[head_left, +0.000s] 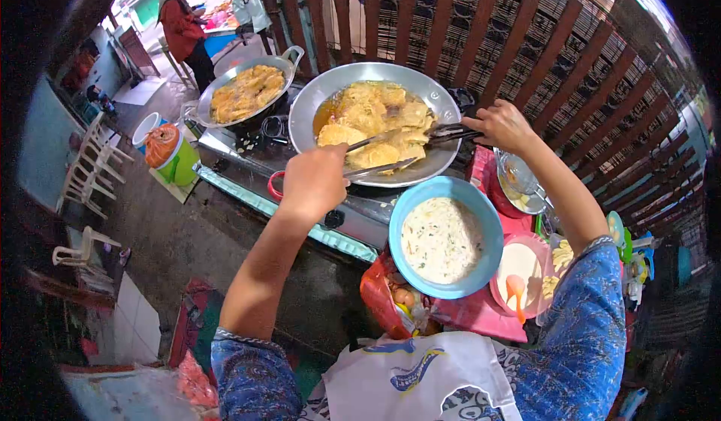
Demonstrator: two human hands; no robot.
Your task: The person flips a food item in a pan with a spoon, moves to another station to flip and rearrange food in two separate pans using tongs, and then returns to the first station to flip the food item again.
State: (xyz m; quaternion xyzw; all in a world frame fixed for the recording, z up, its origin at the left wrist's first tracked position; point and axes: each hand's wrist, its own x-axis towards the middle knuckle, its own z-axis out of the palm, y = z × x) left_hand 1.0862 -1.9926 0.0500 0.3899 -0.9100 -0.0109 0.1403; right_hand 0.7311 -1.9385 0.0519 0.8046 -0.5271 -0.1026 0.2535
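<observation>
My left hand [314, 184] is closed around metal tongs [379, 170], whose two arms reach over a wide metal wok [308, 98]. Golden fried fritters [368, 109] lie in oil in that wok. From the wok's right side, my right hand [502, 126] grips black tongs [451, 131], their tips at the fritters' right edge. The exact contact between the tips and the food is hard to make out. Just below the wok stands a blue bowl [396, 259] of pale batter with green flecks.
A second wok [206, 119] of frying pieces sits to the left. At right are a pink bowl [497, 289] with an orange spoon [516, 289] and a strainer [518, 173] over a bowl. A slatted fence [443, 23] rises behind. One person [182, 30] stands far left, near white chairs [90, 165].
</observation>
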